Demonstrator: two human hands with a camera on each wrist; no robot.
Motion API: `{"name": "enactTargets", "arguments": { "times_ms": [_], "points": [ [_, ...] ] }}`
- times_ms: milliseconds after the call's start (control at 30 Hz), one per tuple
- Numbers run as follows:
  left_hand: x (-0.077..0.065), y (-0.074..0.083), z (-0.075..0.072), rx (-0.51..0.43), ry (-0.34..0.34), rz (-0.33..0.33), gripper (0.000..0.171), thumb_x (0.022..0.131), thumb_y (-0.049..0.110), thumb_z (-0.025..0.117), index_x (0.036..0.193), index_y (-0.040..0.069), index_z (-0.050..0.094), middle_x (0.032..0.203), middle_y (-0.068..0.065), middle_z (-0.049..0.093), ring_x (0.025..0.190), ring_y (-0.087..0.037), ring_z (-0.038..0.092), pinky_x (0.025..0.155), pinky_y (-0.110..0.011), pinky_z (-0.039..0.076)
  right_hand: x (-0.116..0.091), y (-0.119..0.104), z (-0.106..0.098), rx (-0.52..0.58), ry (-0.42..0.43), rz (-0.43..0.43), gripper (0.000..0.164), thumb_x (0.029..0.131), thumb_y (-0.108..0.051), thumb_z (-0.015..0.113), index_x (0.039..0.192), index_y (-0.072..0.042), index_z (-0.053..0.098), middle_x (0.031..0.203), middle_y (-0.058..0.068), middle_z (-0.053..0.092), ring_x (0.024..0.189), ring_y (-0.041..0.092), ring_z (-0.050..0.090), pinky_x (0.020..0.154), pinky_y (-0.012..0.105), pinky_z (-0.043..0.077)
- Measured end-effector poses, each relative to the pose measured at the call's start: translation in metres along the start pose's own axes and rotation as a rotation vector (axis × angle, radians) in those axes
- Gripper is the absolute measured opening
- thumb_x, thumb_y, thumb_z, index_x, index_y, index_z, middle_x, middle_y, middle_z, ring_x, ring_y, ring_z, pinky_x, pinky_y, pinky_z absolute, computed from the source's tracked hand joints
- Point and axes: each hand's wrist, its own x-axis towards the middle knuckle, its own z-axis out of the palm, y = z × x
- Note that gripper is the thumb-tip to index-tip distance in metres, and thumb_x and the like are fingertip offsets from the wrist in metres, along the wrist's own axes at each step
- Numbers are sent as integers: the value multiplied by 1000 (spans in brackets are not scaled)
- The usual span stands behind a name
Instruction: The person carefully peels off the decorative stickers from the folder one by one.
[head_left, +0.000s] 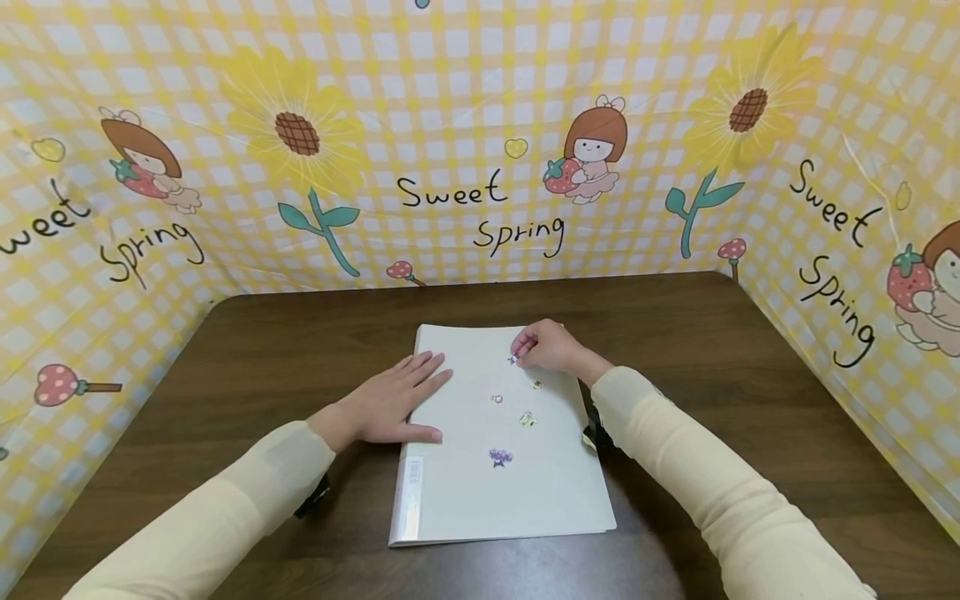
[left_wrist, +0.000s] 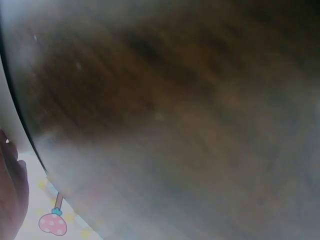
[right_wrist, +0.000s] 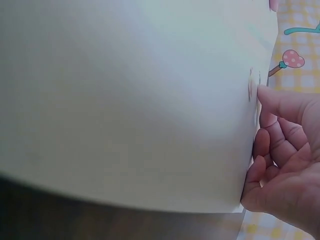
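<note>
A white folder (head_left: 457,492) lies on the dark wooden table, several small stickers on its cover. My left hand (head_left: 397,396) rests on the folder's left edge with fingers straight and spread. At the upper right of the cover, my right hand (head_left: 551,346) pinches a small dark purple sticker (head_left: 513,360) between thumb and fingertips, right at the surface. Its other fingers are curled in, as the right wrist view shows. Nearest to it is a tiny brownish sticker (head_left: 537,385). Lower down are a small pale sticker (head_left: 497,399), a greenish sticker (head_left: 528,419) and a larger purple sticker (head_left: 500,457).
The wooden table (head_left: 300,333) extends around the folder on all sides. Behind and beside it hangs a yellow checked cloth (head_left: 450,108) with printed flowers and lettering. A barcode label (head_left: 413,479) is on the folder's spine. A dark wrist device (head_left: 596,432) shows under the right sleeve.
</note>
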Motion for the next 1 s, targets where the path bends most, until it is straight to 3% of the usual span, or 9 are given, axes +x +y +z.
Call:
{"name": "enactTargets", "arguments": {
  "times_ms": [400, 767, 1000],
  "points": [
    [1, 0, 1, 5, -17, -13, 100, 87, 79, 36, 156, 9, 19, 160, -17, 11, 147, -32, 7, 116, -45, 11, -4, -5, -2, 11, -21, 2, 12, 87, -1, 71, 98, -1, 71, 86, 6, 64, 78, 16, 55, 70, 25, 45],
    [2, -1, 2, 12, -31, -33, 101, 85, 81, 33, 156, 11, 18, 161, -15, 9, 147, -29, 5, 116, -44, 10, -4, -2, -2, 28, -31, -8, 4, 89, -4, 69, 93, -3, 70, 85, 5, 63, 77, 16, 51, 69, 24, 43],
    [1, -1, 3, 11, -12, -20, 100, 86, 79, 37, 156, 10, 20, 161, -16, 11, 147, -31, 8, 116, -46, 12, -7, -3, -6, 57, -28, -24, 7, 90, -12, 71, 94, -6, 73, 95, 3, 69, 86, 19, 55, 79, 30, 45]
  ]
}}
